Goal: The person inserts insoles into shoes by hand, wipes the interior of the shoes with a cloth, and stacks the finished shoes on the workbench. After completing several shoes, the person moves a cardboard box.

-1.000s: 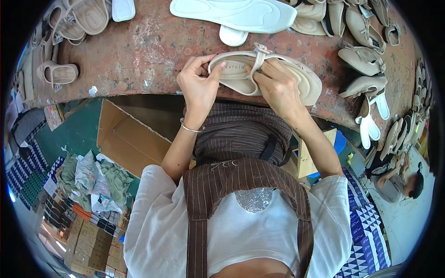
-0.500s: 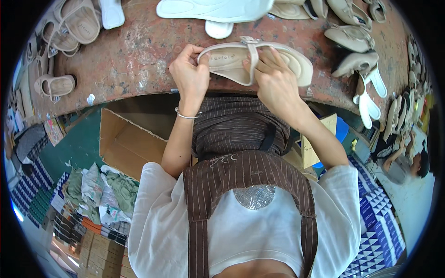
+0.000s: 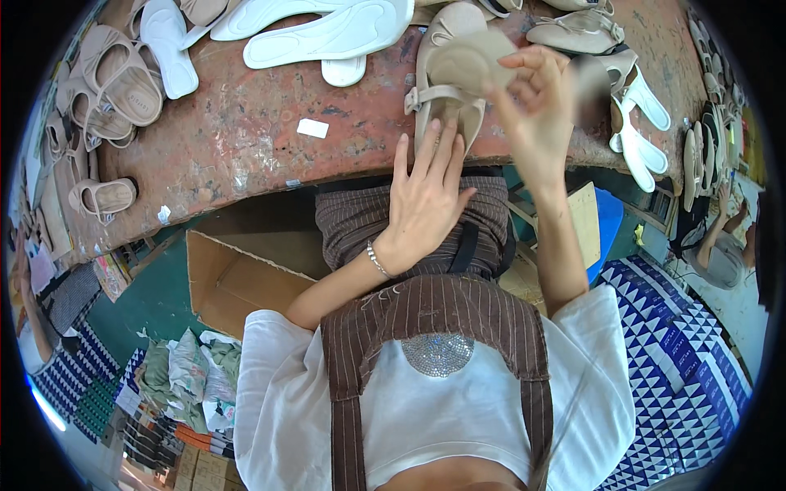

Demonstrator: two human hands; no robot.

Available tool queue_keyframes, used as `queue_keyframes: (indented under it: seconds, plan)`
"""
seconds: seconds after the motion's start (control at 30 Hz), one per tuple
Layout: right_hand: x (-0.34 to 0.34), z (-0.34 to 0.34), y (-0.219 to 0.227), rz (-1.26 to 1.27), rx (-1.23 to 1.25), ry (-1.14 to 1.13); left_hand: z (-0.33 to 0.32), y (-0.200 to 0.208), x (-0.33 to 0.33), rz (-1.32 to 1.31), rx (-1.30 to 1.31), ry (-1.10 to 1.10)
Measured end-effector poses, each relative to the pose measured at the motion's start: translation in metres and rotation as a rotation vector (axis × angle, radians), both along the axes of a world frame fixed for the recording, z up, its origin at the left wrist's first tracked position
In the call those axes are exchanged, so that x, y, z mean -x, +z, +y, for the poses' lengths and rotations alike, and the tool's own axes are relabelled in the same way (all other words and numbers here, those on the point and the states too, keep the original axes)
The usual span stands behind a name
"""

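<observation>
A beige shoe (image 3: 426, 75) with a bow on its toe and a buckled strap lies on the worn reddish table (image 3: 270, 155), heel towards me. My left hand (image 3: 426, 196) is open, its outstretched fingers reaching into the heel end, which they partly hide. Over the front of the shoe a beige insole (image 3: 468, 64) with a rounded pad is tilted, sticking out past the shoe's right side. At its right edge my right hand (image 3: 536, 102) is raised, thumb and curled fingers around that edge. Blur makes the exact contact hard to see.
White shoe soles (image 3: 327, 37) lie at the back. Beige sandals (image 3: 123, 78) crowd the left, and more shoes (image 3: 577, 31) stand at the right, near white strips (image 3: 643, 151). A paper slip (image 3: 313, 128) lies left of the shoe. Below the table edge is a cardboard box (image 3: 237, 282).
The shoe has turned from lying crosswise to pointing away from me. My left hand let go of the heel rim and now lies with fingers extended. My right hand has lifted with the insole's front.
</observation>
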State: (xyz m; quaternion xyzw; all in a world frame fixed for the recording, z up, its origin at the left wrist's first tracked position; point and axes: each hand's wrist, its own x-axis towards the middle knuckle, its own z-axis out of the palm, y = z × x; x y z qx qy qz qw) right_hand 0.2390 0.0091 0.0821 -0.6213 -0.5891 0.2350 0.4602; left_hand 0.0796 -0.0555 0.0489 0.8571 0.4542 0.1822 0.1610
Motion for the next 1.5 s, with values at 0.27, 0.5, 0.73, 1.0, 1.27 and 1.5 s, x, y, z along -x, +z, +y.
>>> queue_keyframes:
  seconds: [0.27, 0.5, 0.73, 1.0, 1.27, 1.5]
  plan:
    - [0.042, -0.061, -0.022, -0.496, 0.037, 0.082, -0.014, -0.032, 0.005, 0.039, 0.071, -0.125]
    - [0.031, 0.021, -0.059, -0.775, 0.025, 0.111, -0.009, -0.025, -0.003, 0.171, -0.004, -0.042]
    - [0.036, -0.006, -0.066, -0.901, -0.092, 0.007, -0.013, -0.031, -0.001, 0.193, 0.044, -0.046]
    - [0.046, -0.023, -0.057, -0.870, 0.036, 0.109, -0.013, -0.032, 0.003, -0.008, 0.090, -0.040]
    - [0.040, 0.011, -0.069, -1.070, -0.032, -0.023, -0.012, -0.037, 0.003, 0.118, 0.052, -0.059]
    - [0.043, 0.024, -0.072, -1.092, -0.012, -0.029, -0.007, -0.031, 0.005, 0.129, -0.011, -0.055]
